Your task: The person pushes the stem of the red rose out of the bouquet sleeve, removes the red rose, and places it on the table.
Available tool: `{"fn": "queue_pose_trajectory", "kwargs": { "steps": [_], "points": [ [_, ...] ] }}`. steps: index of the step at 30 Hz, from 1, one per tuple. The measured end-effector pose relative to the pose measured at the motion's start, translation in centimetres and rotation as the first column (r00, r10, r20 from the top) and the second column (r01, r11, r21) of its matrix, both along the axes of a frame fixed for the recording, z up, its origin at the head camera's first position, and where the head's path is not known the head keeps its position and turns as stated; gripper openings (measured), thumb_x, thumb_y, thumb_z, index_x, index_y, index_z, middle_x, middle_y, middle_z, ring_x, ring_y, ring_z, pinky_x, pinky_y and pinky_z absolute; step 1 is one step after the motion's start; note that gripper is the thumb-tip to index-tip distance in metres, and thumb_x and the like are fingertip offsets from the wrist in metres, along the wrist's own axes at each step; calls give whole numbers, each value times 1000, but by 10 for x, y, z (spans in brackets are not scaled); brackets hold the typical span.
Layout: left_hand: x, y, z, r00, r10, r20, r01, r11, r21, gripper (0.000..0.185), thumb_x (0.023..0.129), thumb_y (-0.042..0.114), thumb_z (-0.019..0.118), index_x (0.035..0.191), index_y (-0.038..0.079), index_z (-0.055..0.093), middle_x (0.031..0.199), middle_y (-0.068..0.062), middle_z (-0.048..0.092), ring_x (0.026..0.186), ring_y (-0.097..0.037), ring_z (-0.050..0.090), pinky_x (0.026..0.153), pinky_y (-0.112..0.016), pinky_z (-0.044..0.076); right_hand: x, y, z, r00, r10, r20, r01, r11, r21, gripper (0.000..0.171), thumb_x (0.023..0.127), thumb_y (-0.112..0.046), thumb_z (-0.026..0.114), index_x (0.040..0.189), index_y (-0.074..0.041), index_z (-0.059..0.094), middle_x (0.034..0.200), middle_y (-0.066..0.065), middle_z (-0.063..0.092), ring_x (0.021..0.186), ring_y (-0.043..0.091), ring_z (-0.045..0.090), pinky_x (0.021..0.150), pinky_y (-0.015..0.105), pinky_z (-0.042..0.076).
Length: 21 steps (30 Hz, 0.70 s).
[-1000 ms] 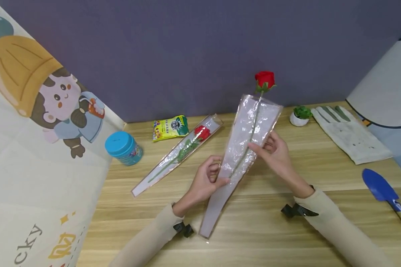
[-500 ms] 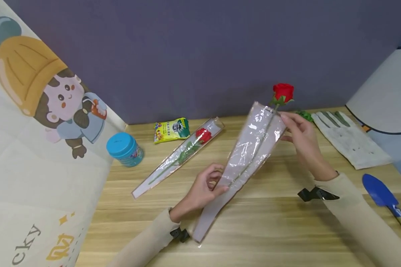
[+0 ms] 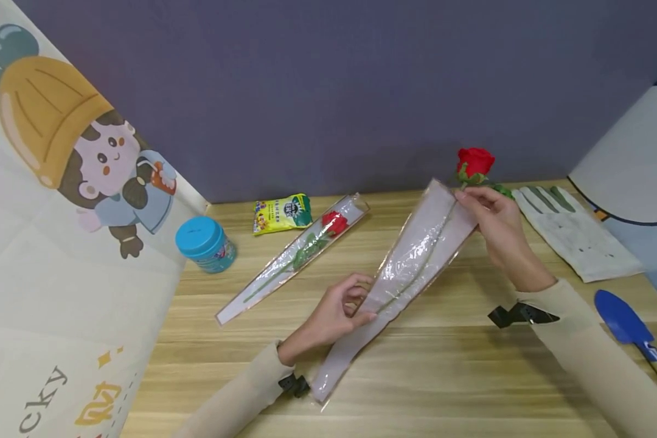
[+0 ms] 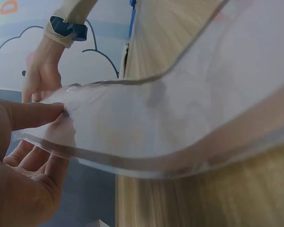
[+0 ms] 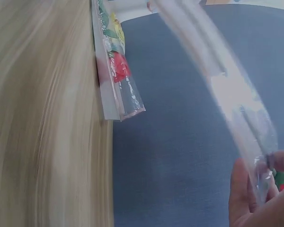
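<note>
A red artificial-looking rose (image 3: pixel 475 162) has its bloom above the wide mouth of a clear-fronted, white-backed flower sleeve (image 3: pixel 416 258), its long green stem inside. My left hand (image 3: pixel 336 310) pinches the lower part of the sleeve, thumb in front and fingers behind. At the upper right corner my right hand (image 3: pixel 500 234) pinches the mouth just below the bloom. In the right wrist view the fingers (image 5: pixel 239 189) and thumb grip the sleeve's edge. The sleeve slants across the left wrist view, bent, between the left thumb and fingers (image 4: pixel 35 163).
Another sleeved rose (image 3: pixel 306 249) lies to the left. Behind it are a yellow-green packet (image 3: pixel 281 214) and a blue-lidded jar (image 3: pixel 205 243). A partly hidden green plant (image 3: pixel 504 190), work gloves (image 3: pixel 580 240) and a blue trowel (image 3: pixel 624 317) lie right. A dark panel (image 3: pixel 328 97) stands behind.
My right hand has let go of the sleeve's middle and moved up to its mouth. The rose and sleeve top have tilted right and lower; the left hand keeps its pinch.
</note>
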<state>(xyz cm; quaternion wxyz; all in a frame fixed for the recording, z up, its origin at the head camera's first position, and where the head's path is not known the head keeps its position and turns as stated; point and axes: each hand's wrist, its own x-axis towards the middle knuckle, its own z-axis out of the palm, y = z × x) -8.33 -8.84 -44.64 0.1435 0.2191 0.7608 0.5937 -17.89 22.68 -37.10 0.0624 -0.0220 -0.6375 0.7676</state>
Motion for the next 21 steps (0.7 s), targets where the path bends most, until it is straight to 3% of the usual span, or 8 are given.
{"fn": "queue_pose_trajectory", "kwargs": {
  "steps": [5,9,13,18,21],
  "points": [
    [0,-1,-1,1000,-6,13,6,1000,-18,60,84,-8,78,138,3,55,119,-24,74,96,-17,73,74,-25,65,-3,3,2,998,-17,-55,16,1000,-16,7,94,-15,77,101,-14,74,92,-12,77,85,1,69,73,10,58],
    [0,-3,-2,1000,1,18,-1,1000,-25,60,84,-9,77,139,2,55,118,-24,75,96,-18,73,75,-24,65,-9,13,7,997,-1,-81,-4,998,-67,16,97,-17,73,109,-10,65,93,-6,81,79,7,75,71,17,64],
    [0,-5,-4,1000,10,24,-9,1000,-21,60,83,-11,76,138,2,55,115,-25,75,94,-19,74,76,-23,65,-15,26,12,996,24,-91,-29,998,-57,24,100,-19,68,120,-10,56,96,-4,81,74,12,74,65,21,65],
    [-1,-8,-8,1000,9,29,-9,1000,-19,59,83,-11,75,138,2,55,113,-25,75,92,-22,75,75,-22,64,-22,42,22,992,18,-127,-28,997,-75,32,100,-13,67,127,-8,51,94,0,81,76,14,74,67,23,65],
    [-1,-10,-10,999,7,38,-6,1000,-19,59,83,-12,75,138,2,55,113,-26,75,91,-17,74,75,-22,64,-25,50,31,988,12,-153,-27,995,-99,39,97,-6,69,131,-6,50,94,2,80,77,16,75,68,23,66]
  ]
}}
